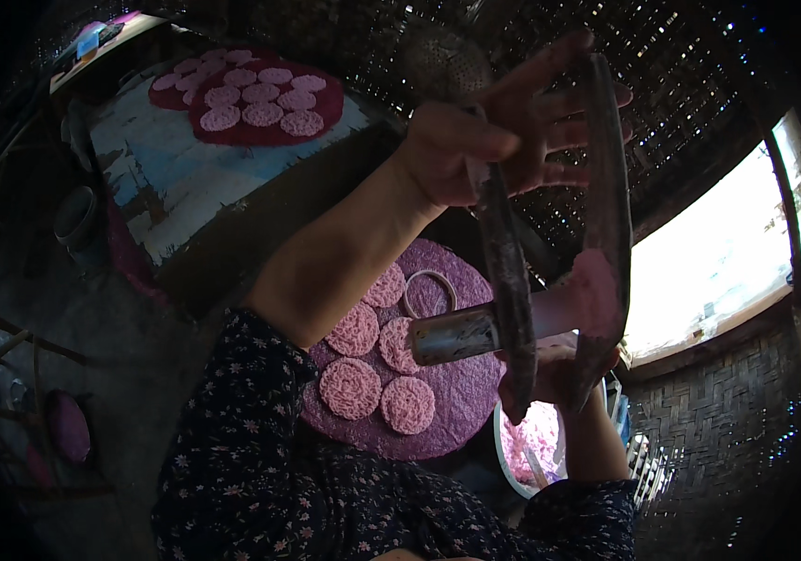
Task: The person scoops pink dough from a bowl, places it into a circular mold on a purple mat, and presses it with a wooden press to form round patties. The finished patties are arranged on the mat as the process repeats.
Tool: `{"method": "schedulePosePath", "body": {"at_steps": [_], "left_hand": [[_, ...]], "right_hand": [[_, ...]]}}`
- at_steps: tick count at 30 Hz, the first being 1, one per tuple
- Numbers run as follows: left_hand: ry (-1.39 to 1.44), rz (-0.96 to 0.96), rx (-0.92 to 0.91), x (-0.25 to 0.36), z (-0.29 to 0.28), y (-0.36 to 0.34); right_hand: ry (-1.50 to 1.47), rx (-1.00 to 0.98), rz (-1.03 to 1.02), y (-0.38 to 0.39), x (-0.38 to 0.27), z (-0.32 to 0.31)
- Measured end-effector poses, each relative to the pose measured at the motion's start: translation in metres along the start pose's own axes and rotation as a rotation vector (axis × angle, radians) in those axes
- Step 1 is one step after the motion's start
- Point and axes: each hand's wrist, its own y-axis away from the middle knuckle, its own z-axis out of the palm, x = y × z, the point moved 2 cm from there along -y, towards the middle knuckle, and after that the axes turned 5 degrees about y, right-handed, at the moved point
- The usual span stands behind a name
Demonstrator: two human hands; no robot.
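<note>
Inspector: Head view. Edges and clearance?

Me: My wooden press (pixel 517 318) stands near upright above the purple mat (pixel 466 397), its metal tube (pixel 454 335) pointing left across one pink round (pixel 398 344). A thin ring (pixel 430 294) lies by the mat's upper edge; bare surface runs along the right side. The bowl (pixel 501 458) sits just beyond the lower-right rim.

Inspector: Hands?

Me: My left hand (pixel 512 112) is spread wide at the top of the bars, thumb against the nearer one. My right hand (pixel 557 374) is at their lower ends, partly hidden; I cannot tell how tightly it is closed.

Inspector: Materials?

Me: Dark, worn bars, straight-grained in outline; dull, stained metal; smooth pink dough (pixel 595 290) smeared on the farther bar. Five stringy, coiled discs show on the wrinkled mat. The wall (pixel 728 439) is woven strips.
</note>
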Motion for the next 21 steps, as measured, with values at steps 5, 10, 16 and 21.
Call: {"method": "schedulePosePath", "body": {"at_steps": [5, 10, 16, 21], "left_hand": [[-0.146, -0.082, 0.466, -0.019, -0.049, 0.043], [0.157, 0.029, 0.652, -0.051, -0.102, 0.107], [0.255, 0.177, 0.911, -0.067, -0.126, 0.152], [0.196, 0.199, 0.879, -0.05, -0.125, 0.166]], "right_hand": [[-0.045, 0.33, 0.167, 0.034, -0.013, -0.016], [0.051, 0.614, 0.459, 0.051, -0.001, -0.052], [0.089, 0.654, 0.607, 0.049, -0.004, -0.063], [0.015, 0.599, 0.515, 0.033, 0.005, -0.062]]}}
